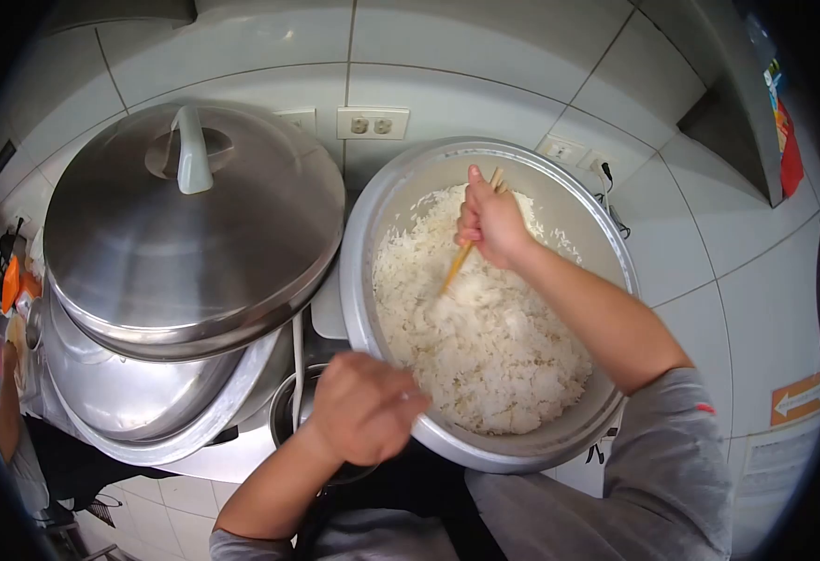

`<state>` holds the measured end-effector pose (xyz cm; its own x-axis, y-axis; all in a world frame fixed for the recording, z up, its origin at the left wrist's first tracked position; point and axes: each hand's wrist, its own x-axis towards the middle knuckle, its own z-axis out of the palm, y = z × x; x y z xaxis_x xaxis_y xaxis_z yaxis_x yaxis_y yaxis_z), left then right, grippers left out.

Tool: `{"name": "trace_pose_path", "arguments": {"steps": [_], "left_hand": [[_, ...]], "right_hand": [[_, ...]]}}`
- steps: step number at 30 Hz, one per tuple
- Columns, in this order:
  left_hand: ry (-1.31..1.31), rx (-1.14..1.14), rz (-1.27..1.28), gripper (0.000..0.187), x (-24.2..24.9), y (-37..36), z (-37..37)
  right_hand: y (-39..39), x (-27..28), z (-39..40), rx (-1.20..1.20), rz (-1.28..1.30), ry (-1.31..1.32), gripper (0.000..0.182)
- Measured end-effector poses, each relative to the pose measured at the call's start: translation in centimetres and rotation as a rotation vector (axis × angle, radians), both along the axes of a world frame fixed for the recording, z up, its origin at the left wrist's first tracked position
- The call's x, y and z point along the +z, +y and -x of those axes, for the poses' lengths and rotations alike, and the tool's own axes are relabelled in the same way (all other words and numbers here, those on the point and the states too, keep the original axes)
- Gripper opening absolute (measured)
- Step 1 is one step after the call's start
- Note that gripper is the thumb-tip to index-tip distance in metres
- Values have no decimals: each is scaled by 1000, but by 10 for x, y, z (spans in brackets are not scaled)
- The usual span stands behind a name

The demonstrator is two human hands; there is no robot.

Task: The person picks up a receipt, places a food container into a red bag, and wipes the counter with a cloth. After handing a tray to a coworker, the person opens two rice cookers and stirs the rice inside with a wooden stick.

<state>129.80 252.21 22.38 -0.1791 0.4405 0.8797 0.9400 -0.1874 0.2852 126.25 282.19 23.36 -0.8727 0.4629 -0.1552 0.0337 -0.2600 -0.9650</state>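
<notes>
A large metal pot holds a mass of cooked white rice. My right hand is closed around a slim wooden stick, its top poking out above the fist. The stick slants down to the left; its lower end is buried in the rice, so its shape there is hidden. By the pot's front-left rim, my left hand is curled with bent fingers, slightly blurred. Whether it grips the rim or something small cannot be made out.
A big domed steel lid with a pale handle tops a vessel on the left. Below it sits another metal lid. A wall outlet is behind. Another person's arm shows at the far left.
</notes>
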Motion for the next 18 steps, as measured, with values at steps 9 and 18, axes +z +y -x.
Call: {"name": "trace_pose_path", "arguments": {"steps": [9,18], "left_hand": [[72,-24,177,16,-12,18,-18],[70,10,219,16,-6,14,-17]], "right_hand": [[-16,-42,44,-254,162,58,53],[-84,0,-77,591,-414,-504,63]]}}
